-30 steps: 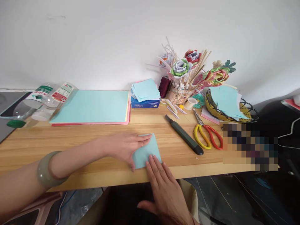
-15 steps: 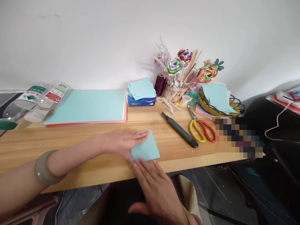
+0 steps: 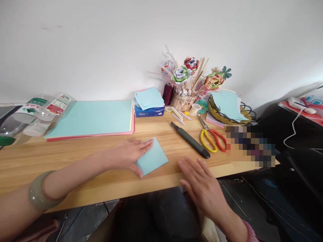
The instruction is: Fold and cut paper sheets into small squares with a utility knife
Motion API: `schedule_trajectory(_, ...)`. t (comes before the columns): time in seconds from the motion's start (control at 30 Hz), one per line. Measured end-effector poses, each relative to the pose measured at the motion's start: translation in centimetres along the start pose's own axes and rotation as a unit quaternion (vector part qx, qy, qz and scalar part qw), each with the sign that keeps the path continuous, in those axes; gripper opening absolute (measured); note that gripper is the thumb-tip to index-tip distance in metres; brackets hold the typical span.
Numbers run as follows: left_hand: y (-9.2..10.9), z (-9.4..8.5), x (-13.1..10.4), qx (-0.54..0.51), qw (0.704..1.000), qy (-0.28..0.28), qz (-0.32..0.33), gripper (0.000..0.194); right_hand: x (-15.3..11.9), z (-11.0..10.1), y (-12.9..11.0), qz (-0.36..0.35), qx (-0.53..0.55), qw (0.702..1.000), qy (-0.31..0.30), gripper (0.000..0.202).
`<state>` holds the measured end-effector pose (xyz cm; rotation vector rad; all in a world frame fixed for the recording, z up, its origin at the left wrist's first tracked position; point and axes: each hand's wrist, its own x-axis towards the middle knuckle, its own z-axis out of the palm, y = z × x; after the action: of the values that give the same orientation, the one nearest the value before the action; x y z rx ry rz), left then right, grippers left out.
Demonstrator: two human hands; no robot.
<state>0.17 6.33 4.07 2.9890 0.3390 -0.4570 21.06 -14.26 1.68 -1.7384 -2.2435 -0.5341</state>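
Note:
A light blue square of paper (image 3: 153, 155) lies on the wooden table near its front edge. My left hand (image 3: 130, 153) rests flat on the paper's left side, fingers stretched out and thumb by the near corner. Part of the sheet is hidden under that hand. To the right, apart from the paper, my right hand (image 3: 199, 181) hovers by the table edge with its fingers extended and nothing in it. Beyond it lie a dark utility knife (image 3: 190, 139) and scissors (image 3: 208, 139) with one yellow and one red handle.
Large coloured sheets (image 3: 93, 116) lie at the back left beside plastic bottles (image 3: 37, 112). Small blue squares (image 3: 149, 97) sit on a tissue box (image 3: 148, 112). Paper flowers (image 3: 181, 74) stand in a holder (image 3: 183, 101), with a paper-filled basket (image 3: 214, 109) to the right.
My right hand has moved off the paper's near edge to the right. My left hand stays on the sheet. The camera view has shifted slightly.

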Motion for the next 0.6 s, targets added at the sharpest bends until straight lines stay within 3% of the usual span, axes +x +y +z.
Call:
schedule_trajectory(0.13,2.1,0.8,0.9,0.077,0.981,0.08,-0.159,0.096,1.5,1.7,3.5,0.067,-0.083,0.994,0.022,0.039)
schedule_trajectory(0.23,3.0,1.3,1.9,0.102,0.96,0.168,-0.201,0.081,3.7,2.9,5.2,0.103,-0.112,0.988,0.002,0.044)
schedule_trajectory(0.37,2.1,1.8,1.6,0.058,0.964,0.246,-0.082,0.067,5.7,3.5,6.2,0.144,-0.153,0.977,-0.035,0.043)
schedule_trajectory(0.47,0.2,2.4,0.4,-0.002,0.971,0.239,-0.002,0.062,6.1,3.6,6.8,0.129,-0.163,0.976,-0.066,0.036)
schedule_trajectory(0.6,-1.9,2.9,-0.6,-0.043,0.974,0.22,0.017,0.051,5.7,3.6,7.0,0.099,-0.158,0.979,-0.079,0.029)
